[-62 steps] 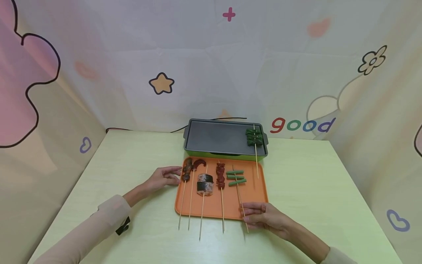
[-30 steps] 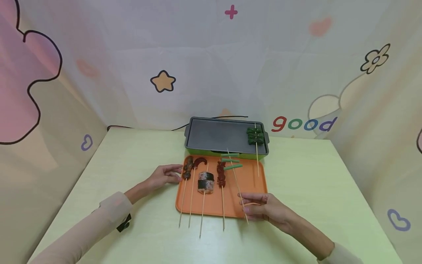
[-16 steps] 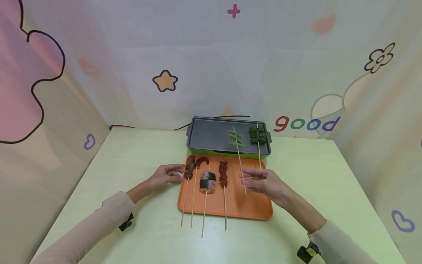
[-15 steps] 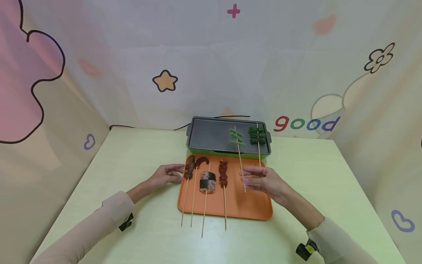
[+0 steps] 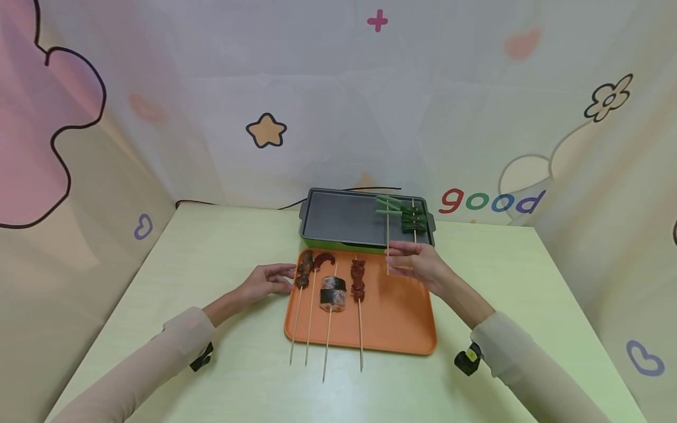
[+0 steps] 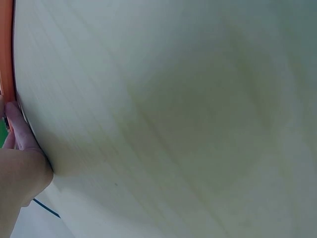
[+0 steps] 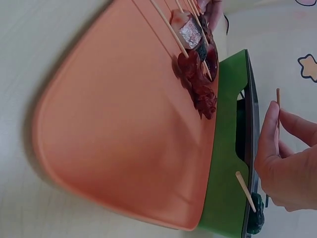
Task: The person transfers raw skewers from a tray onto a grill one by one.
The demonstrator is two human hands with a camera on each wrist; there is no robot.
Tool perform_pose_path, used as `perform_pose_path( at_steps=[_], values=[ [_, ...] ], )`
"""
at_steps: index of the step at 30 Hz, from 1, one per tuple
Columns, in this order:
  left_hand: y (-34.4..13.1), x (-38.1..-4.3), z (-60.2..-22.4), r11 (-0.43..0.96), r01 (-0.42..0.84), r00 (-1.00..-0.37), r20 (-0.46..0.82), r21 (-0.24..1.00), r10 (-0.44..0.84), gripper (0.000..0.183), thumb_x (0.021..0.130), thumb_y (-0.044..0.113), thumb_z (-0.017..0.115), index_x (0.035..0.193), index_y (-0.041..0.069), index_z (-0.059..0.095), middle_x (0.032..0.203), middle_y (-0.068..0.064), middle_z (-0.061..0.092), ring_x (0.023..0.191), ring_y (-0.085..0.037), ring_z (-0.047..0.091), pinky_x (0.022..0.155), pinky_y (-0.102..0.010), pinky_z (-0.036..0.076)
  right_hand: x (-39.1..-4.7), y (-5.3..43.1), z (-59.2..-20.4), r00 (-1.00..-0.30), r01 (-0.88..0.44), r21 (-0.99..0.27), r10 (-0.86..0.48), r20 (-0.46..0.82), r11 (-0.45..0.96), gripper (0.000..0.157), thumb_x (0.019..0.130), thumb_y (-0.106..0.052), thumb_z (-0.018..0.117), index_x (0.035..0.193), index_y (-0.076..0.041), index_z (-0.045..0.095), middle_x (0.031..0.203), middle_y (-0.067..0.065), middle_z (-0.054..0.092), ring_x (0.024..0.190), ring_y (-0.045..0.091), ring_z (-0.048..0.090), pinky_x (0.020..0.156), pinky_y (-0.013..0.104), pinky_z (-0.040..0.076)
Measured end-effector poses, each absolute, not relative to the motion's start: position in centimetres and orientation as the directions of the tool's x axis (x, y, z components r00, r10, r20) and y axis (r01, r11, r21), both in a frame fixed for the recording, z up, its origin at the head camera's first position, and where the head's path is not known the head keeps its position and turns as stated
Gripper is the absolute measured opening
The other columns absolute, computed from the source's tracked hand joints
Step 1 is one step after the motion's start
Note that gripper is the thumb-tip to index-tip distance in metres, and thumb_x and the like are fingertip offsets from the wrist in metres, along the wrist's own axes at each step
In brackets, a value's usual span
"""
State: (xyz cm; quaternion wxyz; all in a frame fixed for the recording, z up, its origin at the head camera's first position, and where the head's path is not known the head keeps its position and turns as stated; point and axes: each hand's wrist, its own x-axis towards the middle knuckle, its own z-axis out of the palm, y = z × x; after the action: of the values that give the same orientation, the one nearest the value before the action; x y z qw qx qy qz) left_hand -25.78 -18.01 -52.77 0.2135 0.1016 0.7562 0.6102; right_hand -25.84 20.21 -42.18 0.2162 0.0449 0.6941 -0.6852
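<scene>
My right hand pinches the bare end of a skewer of green bean pieces between thumb and fingers. Its bean end is over the right part of the grey griddle, beside a skewer of dark green leafy vegetable. In the right wrist view the pinched stick end shows between thumb and finger. My left hand, its fingers extended, touches the left rim of the orange tray. On the tray lie a red meat skewer, a seaweed-banded skewer, a curled red tentacle skewer and a brown skewer.
The griddle sits on a green base directly behind the tray. Skewer ends stick out over the tray's front edge onto the pale table. A black cable runs along the back. Printed cloth hangs behind and at both sides.
The right hand has lifted the bean skewer off the tray and carried it away from me, over the griddle, beside the leafy skewer. My left hand has stayed at the tray's left rim.
</scene>
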Motion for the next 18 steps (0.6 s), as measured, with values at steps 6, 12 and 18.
perform_pose_path(
  at_steps=[6, 12, 18],
  values=[
    [-17.96, -25.78, -52.68, 0.235, -0.104, -0.89, -0.196, 0.966, 0.412, 0.058, 0.095, 0.001, 0.066, 0.15, -0.005, 0.046, 0.136, -0.027, 0.06, 0.093, 0.001, 0.069, 0.084, -0.018, 0.056, -26.71, 20.09, -42.33, -0.903, 0.36, -0.931, -0.23, -0.363, 0.056, 0.056, 0.099, 0.003, 0.061, 0.151, 0.007, 0.043, 0.115, 0.006, 0.073, 0.087, 0.005, 0.073, 0.081, 0.026, 0.062],
    [-18.1, -25.74, -52.77, 0.214, -0.098, -0.886, -0.183, 0.972, 0.427, 0.058, 0.096, -0.001, 0.064, 0.15, -0.007, 0.045, 0.137, -0.031, 0.057, 0.092, 0.001, 0.069, 0.084, -0.018, 0.056, -27.01, 20.26, -42.52, -0.901, 0.363, -0.931, -0.242, -0.361, 0.038, 0.054, 0.098, 0.006, 0.059, 0.15, 0.01, 0.042, 0.107, 0.003, 0.076, 0.083, 0.007, 0.074, 0.079, 0.026, 0.063],
    [-18.2, -25.67, -52.81, 0.203, -0.1, -0.887, -0.18, 0.974, 0.426, 0.058, 0.096, -0.002, 0.064, 0.15, -0.007, 0.045, 0.137, -0.032, 0.056, 0.092, 0.001, 0.069, 0.084, -0.018, 0.057, -26.96, 20.08, -42.79, -0.907, 0.335, -0.94, -0.248, -0.34, 0.062, 0.053, 0.099, 0.006, 0.059, 0.149, 0.012, 0.042, 0.102, 0.002, 0.075, 0.082, 0.007, 0.074, 0.08, 0.027, 0.063]
  ],
)
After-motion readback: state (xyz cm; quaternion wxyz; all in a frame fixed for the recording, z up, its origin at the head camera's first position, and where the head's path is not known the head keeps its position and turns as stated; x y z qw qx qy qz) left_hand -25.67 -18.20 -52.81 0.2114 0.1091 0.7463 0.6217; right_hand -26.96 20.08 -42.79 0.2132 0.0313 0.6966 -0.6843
